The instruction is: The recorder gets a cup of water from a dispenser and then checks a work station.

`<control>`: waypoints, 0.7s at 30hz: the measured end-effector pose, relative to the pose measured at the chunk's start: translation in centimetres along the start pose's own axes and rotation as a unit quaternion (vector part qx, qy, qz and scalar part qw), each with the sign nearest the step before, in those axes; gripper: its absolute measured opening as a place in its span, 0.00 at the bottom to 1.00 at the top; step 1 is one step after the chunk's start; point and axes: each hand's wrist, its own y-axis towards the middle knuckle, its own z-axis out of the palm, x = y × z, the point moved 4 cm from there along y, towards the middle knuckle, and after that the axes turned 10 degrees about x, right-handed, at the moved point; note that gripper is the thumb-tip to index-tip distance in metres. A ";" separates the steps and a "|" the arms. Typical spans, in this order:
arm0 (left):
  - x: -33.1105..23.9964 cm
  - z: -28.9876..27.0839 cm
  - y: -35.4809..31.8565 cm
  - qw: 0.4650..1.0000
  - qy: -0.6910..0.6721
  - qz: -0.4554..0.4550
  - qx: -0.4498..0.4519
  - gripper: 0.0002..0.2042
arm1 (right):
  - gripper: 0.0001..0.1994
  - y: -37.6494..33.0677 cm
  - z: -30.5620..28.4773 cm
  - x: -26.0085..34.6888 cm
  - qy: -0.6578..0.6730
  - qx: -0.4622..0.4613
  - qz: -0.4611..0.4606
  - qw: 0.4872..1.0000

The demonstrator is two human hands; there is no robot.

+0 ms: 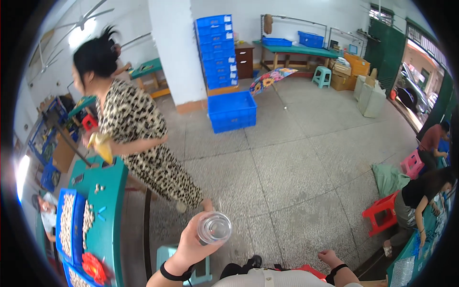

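My left hand is wrapped round a clear plastic cup, held out over the floor. The cup is seen from above, and I make out nothing inside it. Low at the right, my right hand hangs beside my body with its fingers curled in, and no object shows in it. Both wrists wear dark bands. Beneath my left hand is a pale green stool, partly hidden by the forearm.
A person in a leopard-print outfit stands ahead left with a peeled banana. A green table holds blue trays of small pale pieces. A blue crate and an umbrella lie ahead. Seated people and a red stool are right.
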 end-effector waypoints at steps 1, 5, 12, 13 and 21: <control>0.5 0.2 2.4 0.999 -0.037 -0.003 0.005 0.31 | 0.16 1.9 -0.7 0.2 0.041 0.003 0.001 0.999; 2.4 0.4 10.9 0.997 -0.073 -0.038 0.008 0.28 | 0.16 5.8 -3.8 8.8 0.112 0.004 -0.030 0.993; 7.6 -1.7 27.0 0.996 -0.065 -0.027 0.058 0.31 | 0.16 16.7 -8.9 19.7 0.115 -0.016 -0.071 0.991; 8.5 -2.3 29.4 0.996 -0.076 -0.009 0.054 0.31 | 0.15 17.8 -9.8 20.9 0.111 -0.048 -0.059 0.991; 11.2 -11.2 44.6 0.997 -0.062 -0.003 0.043 0.31 | 0.17 18.7 -11.7 30.6 0.061 0.018 0.118 0.991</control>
